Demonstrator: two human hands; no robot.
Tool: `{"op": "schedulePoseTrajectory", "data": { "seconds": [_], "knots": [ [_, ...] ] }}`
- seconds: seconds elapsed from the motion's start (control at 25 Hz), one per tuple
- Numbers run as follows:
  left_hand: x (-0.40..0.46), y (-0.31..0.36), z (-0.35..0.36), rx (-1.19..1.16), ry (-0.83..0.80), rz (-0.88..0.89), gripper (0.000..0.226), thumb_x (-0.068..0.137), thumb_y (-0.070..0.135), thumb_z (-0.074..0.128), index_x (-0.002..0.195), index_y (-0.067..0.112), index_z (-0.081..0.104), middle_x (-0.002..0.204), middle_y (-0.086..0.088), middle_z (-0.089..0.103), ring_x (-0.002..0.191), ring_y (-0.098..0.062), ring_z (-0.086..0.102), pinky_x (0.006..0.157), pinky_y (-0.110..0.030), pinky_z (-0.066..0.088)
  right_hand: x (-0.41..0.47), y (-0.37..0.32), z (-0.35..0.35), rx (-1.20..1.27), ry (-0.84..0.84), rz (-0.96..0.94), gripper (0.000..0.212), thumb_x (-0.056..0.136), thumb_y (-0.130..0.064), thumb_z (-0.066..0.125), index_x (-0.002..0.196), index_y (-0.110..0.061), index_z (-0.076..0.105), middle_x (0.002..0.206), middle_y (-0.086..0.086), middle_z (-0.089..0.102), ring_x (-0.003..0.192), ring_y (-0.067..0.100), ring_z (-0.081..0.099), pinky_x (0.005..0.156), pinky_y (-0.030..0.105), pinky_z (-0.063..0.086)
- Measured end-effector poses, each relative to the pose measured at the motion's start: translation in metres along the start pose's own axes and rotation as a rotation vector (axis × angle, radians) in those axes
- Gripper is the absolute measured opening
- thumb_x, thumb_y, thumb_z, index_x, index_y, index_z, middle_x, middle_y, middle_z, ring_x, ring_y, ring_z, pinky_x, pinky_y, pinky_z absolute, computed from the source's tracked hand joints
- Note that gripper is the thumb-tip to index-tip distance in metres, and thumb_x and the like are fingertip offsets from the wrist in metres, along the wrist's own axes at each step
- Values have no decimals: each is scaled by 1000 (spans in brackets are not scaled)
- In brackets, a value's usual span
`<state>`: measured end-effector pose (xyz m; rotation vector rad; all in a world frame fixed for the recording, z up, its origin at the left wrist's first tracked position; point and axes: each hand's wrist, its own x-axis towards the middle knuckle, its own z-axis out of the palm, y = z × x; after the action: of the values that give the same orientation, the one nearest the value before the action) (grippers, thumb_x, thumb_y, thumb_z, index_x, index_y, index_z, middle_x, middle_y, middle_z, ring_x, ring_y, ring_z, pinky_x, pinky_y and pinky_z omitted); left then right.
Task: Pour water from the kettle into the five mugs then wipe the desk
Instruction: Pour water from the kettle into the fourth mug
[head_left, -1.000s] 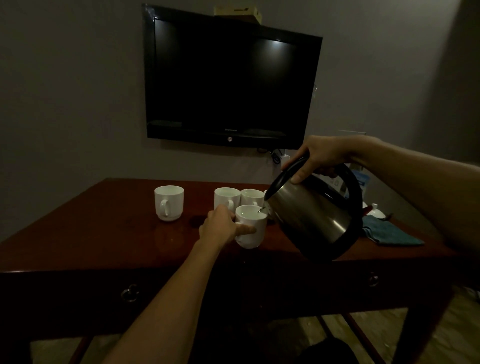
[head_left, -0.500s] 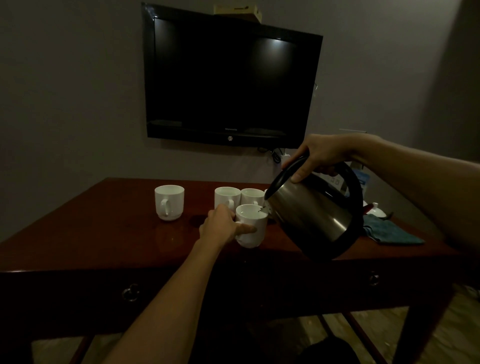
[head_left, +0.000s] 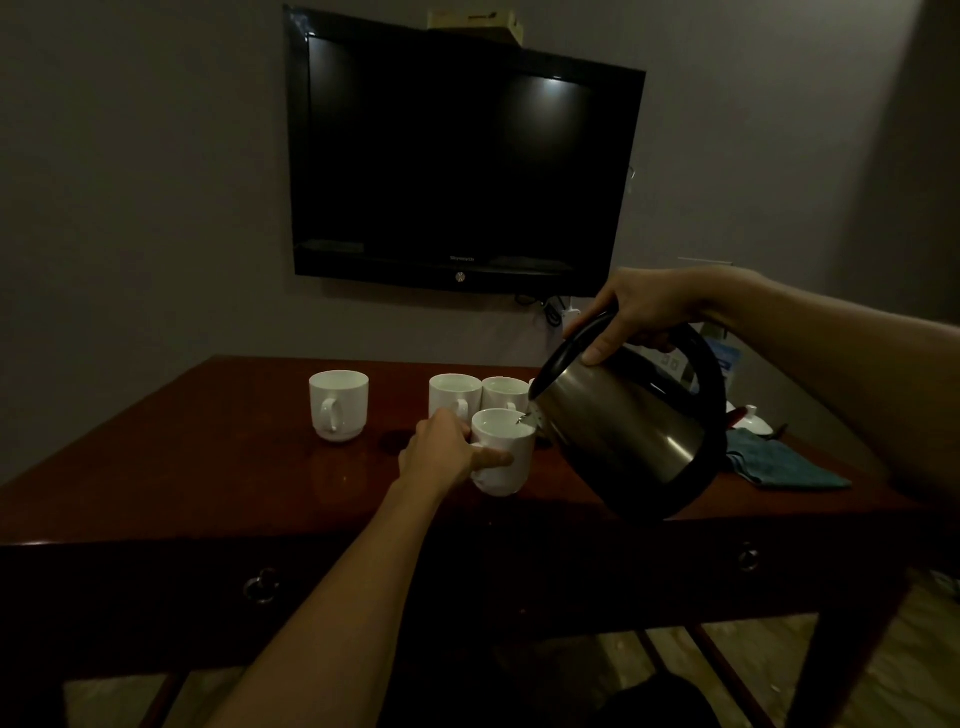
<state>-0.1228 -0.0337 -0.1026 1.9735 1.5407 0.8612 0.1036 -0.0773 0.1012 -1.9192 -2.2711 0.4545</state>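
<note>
My right hand grips the black handle of a steel kettle, which is tilted left with its spout over a white mug. A thin stream of water runs into that mug. My left hand holds this mug by its side on the dark red desk. Two more white mugs stand close together just behind it. Another white mug stands alone further left. A teal cloth lies on the desk at the right.
A black TV hangs on the wall above the desk. A small white lidded dish sits behind the cloth. The desk front has drawers with ring pulls. The kettle hides part of the desk behind it.
</note>
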Motion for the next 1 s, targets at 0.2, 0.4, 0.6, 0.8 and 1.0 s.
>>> {"op": "schedulePoseTrajectory", "data": {
  "seconds": [0.2,0.4,0.6,0.8,1.0],
  "knots": [
    [0,-1,0,-1,7,5,43,66,53,83,88,20,65,91,4,60,89,-15,58,76,-37,51,0,2,1,10,6,9,64,64,-41,83,125,-30,67,72,9,56,52,14,52,47,27,47],
    [3,-3,1,18,11,-5,47,64,57,82,90,21,66,97,2,63,90,-15,59,75,-37,51,1,0,0,-1,5,13,59,69,-36,82,126,-29,67,72,8,57,51,13,51,46,26,47],
    [4,-3,2,21,18,-8,55,61,58,83,98,20,67,105,-1,62,97,-18,59,81,-42,52,0,2,1,-1,19,14,55,71,-35,83,124,-30,68,73,10,57,51,13,52,45,26,48],
    [4,-3,2,18,9,-4,53,62,58,83,93,20,65,103,-1,64,94,-17,60,78,-39,52,0,0,0,-1,10,15,58,69,-37,82,124,-30,68,72,9,57,52,13,52,46,25,47],
    [4,-4,2,24,21,-5,56,61,60,82,99,20,69,105,-2,62,96,-17,57,72,-36,46,0,0,1,1,6,19,63,64,-41,82,125,-30,67,70,8,56,52,14,51,46,25,47]
  ]
}}
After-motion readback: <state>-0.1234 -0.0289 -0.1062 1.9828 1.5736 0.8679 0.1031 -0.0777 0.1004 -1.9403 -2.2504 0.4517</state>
